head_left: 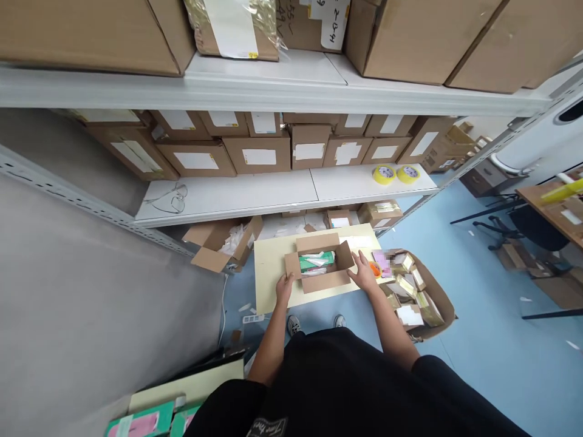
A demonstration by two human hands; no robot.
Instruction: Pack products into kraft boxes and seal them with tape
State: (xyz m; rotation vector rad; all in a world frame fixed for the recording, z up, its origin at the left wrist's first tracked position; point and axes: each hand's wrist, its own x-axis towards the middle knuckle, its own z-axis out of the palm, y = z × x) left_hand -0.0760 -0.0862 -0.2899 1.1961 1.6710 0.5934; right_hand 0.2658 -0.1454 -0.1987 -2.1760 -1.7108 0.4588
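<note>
Inside the carton (pixel 325 281), white pieces (pixel 320 261) partly hide green packaging (pixel 303 263).

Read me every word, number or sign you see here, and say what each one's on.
"55" and "49", handwritten on the brown cardboard box on the top shelf.
"2-", handwritten sideways on a white paper label; the rest is uncertain.
"Time", on the black fabric shirt; the next word is unclear.
Too small or blurred: the two yellow tape rolls, middle-shelf white box labels.
</note>
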